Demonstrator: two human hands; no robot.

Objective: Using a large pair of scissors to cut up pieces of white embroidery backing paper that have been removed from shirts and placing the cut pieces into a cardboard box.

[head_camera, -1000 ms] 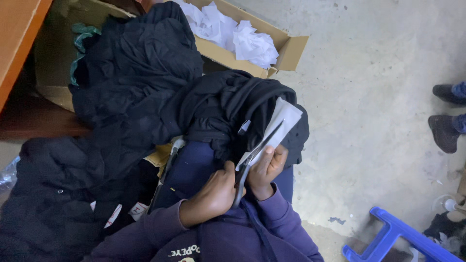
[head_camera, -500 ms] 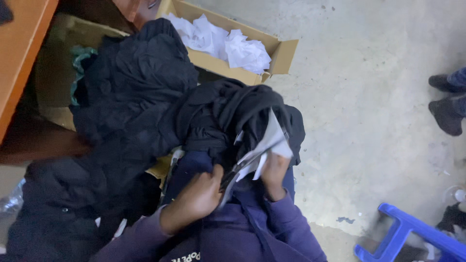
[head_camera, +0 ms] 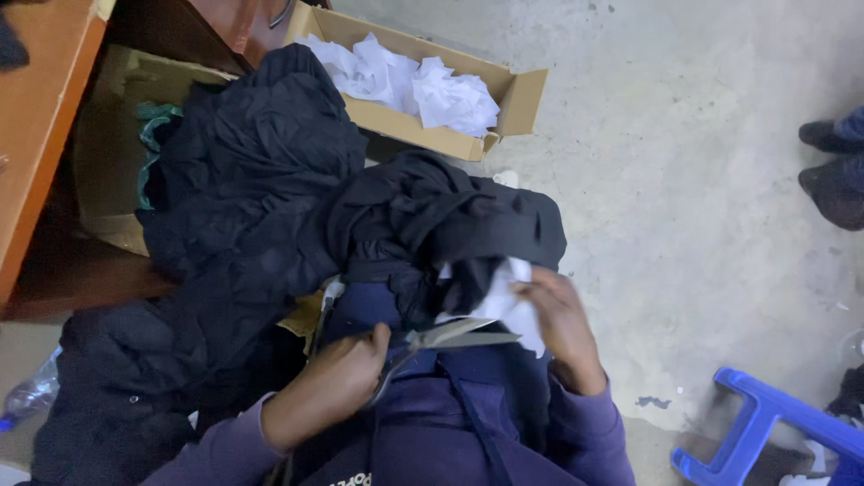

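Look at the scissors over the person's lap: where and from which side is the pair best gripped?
Probably by the handle end, from the person's left. The scissors lie nearly level, blades pointing right toward the white paper in the right hand, and the left hand already closes on the handles, which it hides. The bare blades are sharp and taper, so they offer no safe hold.

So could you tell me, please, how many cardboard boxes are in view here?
2. One open cardboard box holding crumpled white paper sits at top centre; a second box lies at left beneath the black garments. Others may be hidden under the clothing.
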